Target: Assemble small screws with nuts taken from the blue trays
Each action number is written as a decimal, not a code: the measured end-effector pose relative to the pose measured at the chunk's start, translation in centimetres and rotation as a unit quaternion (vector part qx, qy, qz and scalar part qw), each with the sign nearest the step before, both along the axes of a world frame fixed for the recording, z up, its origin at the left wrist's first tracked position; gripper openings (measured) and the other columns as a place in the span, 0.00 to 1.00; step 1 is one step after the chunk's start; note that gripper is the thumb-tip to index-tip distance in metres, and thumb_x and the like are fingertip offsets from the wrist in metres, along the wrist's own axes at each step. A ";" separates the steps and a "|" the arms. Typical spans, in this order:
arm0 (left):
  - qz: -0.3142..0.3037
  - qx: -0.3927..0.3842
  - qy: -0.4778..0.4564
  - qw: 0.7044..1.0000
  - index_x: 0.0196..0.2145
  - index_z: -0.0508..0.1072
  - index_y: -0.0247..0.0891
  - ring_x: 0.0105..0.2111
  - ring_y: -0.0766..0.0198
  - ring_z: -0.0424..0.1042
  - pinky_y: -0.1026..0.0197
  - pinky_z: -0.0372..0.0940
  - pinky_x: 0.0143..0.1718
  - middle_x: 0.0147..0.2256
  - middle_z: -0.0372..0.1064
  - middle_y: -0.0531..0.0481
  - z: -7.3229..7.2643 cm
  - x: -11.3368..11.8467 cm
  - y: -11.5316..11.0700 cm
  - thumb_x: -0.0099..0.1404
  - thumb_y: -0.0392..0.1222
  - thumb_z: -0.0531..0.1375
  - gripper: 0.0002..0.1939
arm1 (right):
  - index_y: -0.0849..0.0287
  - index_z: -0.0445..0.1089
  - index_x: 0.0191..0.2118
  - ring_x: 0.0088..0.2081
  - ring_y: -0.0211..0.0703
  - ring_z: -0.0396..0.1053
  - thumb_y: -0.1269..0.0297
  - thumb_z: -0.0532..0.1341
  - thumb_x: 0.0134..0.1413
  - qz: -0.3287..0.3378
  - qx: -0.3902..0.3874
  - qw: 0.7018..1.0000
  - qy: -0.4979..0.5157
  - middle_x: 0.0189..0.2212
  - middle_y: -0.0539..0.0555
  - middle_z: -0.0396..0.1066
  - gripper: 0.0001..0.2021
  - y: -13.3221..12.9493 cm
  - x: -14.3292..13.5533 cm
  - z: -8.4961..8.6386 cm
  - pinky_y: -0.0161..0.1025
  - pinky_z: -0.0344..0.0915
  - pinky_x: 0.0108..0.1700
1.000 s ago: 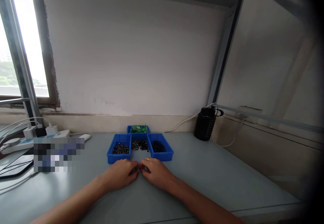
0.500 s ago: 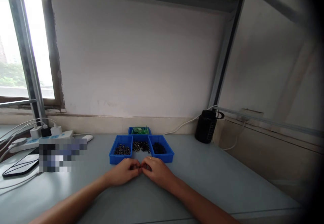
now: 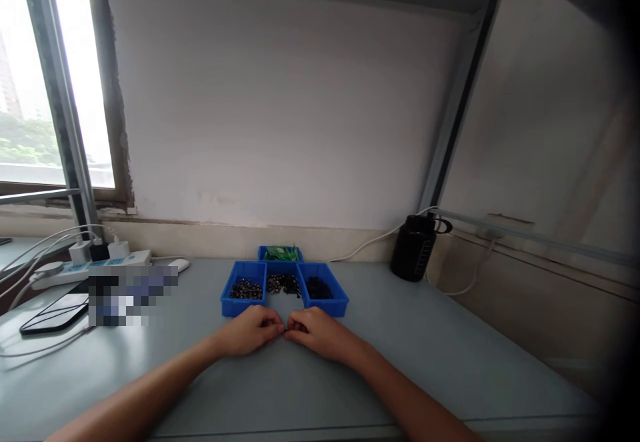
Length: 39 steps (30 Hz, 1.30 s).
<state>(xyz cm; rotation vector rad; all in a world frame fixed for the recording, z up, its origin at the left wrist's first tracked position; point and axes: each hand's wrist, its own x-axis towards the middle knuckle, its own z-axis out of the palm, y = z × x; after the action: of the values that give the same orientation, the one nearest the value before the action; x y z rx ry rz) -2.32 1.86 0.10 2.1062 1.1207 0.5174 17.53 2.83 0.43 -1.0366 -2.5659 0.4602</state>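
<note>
My left hand (image 3: 250, 331) and my right hand (image 3: 323, 334) meet fingertip to fingertip just above the table, in front of the blue bins. Both are closed in a pinch. A tiny dark piece shows between the fingertips, too small to name. Beyond my left hand stands a blue bin (image 3: 243, 308) holding small shiny metal parts (image 3: 246, 289). Behind my right hand, another blue bin (image 3: 331, 308) contains small black parts (image 3: 319, 288). Between these two bins lies a pile of dark and shiny small parts (image 3: 283, 285).
A rear blue bin (image 3: 261, 253) holds green packets (image 3: 281, 253). At the back right is a black bottle (image 3: 413, 249). To the left lie a phone (image 3: 55, 314), a power strip (image 3: 113, 265) with plugs and cables, and a white mouse-like object (image 3: 179, 265).
The fingertips have drawn slightly apart, and the tiny dark piece between them shows more clearly. The camera view has shifted a little; the bins look unmoved.
</note>
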 end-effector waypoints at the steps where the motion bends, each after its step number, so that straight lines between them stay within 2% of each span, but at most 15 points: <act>1: 0.003 0.007 0.004 1.000 0.30 0.70 0.35 0.22 0.67 0.61 0.68 0.53 0.22 0.21 0.62 0.55 0.0 0.0 0.0 0.62 0.46 0.50 0.14 | 0.59 0.68 0.30 0.29 0.38 0.66 0.63 0.57 0.56 0.003 -0.003 1.000 0.001 0.25 0.49 0.69 0.07 0.0 0.0 0.1 0.31 0.54 0.28; 5: 0.007 0.038 0.016 0.999 0.31 0.71 0.36 0.23 0.67 0.61 0.68 0.52 0.22 0.22 0.63 0.55 -0.1 0.0 -0.1 0.59 0.42 0.52 0.10 | 0.59 0.68 0.31 0.29 0.37 0.66 0.65 0.56 0.56 0.005 -0.008 1.000 0.019 0.26 0.49 0.69 0.06 -0.2 0.0 0.4 0.31 0.55 0.29; 18: 0.012 0.099 0.035 0.994 0.29 0.70 0.37 0.22 0.68 0.60 0.67 0.50 0.22 0.21 0.62 0.56 -0.2 0.1 -0.3 0.61 0.44 0.53 0.10 | 0.59 0.70 0.33 0.31 0.39 0.66 0.68 0.56 0.55 0.003 0.049 0.998 0.044 0.28 0.51 0.70 0.06 -0.4 0.0 0.7 0.33 0.57 0.34; 23: 0.036 0.117 0.027 0.992 0.30 0.71 0.37 0.24 0.67 0.61 0.67 0.51 0.22 0.22 0.63 0.55 -0.3 0.1 0.1 0.61 0.45 0.53 0.10 | 0.60 0.71 0.32 0.29 0.39 0.67 0.68 0.57 0.53 -0.015 -0.005 0.998 0.060 0.26 0.51 0.71 0.07 0.3 0.1 0.3 0.32 0.58 0.31; 27: 0.026 0.136 0.029 0.990 0.34 0.73 0.38 0.25 0.66 0.62 0.67 0.54 0.25 0.25 0.64 0.54 -0.3 0.4 -0.1 0.60 0.41 0.54 0.09 | 0.61 0.71 0.32 0.28 0.38 0.67 0.68 0.56 0.53 0.004 -0.056 0.996 0.071 0.25 0.50 0.71 0.07 0.3 0.1 -0.3 0.31 0.58 0.29; 34: 0.018 0.163 0.052 0.985 0.36 0.74 0.40 0.28 0.65 0.64 0.67 0.56 0.28 0.27 0.67 0.53 -0.1 0.6 -0.5 0.62 0.43 0.53 0.10 | 0.60 0.71 0.32 0.28 0.39 0.67 0.67 0.56 0.54 0.006 -0.051 0.997 0.055 0.25 0.49 0.71 0.07 0.1 0.2 -0.4 0.32 0.57 0.28; 39: 0.041 0.154 0.090 0.983 0.35 0.74 0.41 0.25 0.65 0.65 0.67 0.52 0.24 0.25 0.68 0.53 0.2 0.4 -0.4 0.61 0.41 0.53 0.10 | 0.60 0.71 0.31 0.28 0.38 0.67 0.67 0.58 0.53 -0.006 -0.048 0.997 0.053 0.24 0.49 0.70 0.06 0.4 0.4 -0.1 0.31 0.58 0.28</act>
<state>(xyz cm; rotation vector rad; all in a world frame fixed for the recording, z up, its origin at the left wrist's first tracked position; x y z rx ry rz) -1.92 1.49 0.31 2.4214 1.3023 0.5778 17.89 3.23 0.32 -1.0312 -2.4641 0.6225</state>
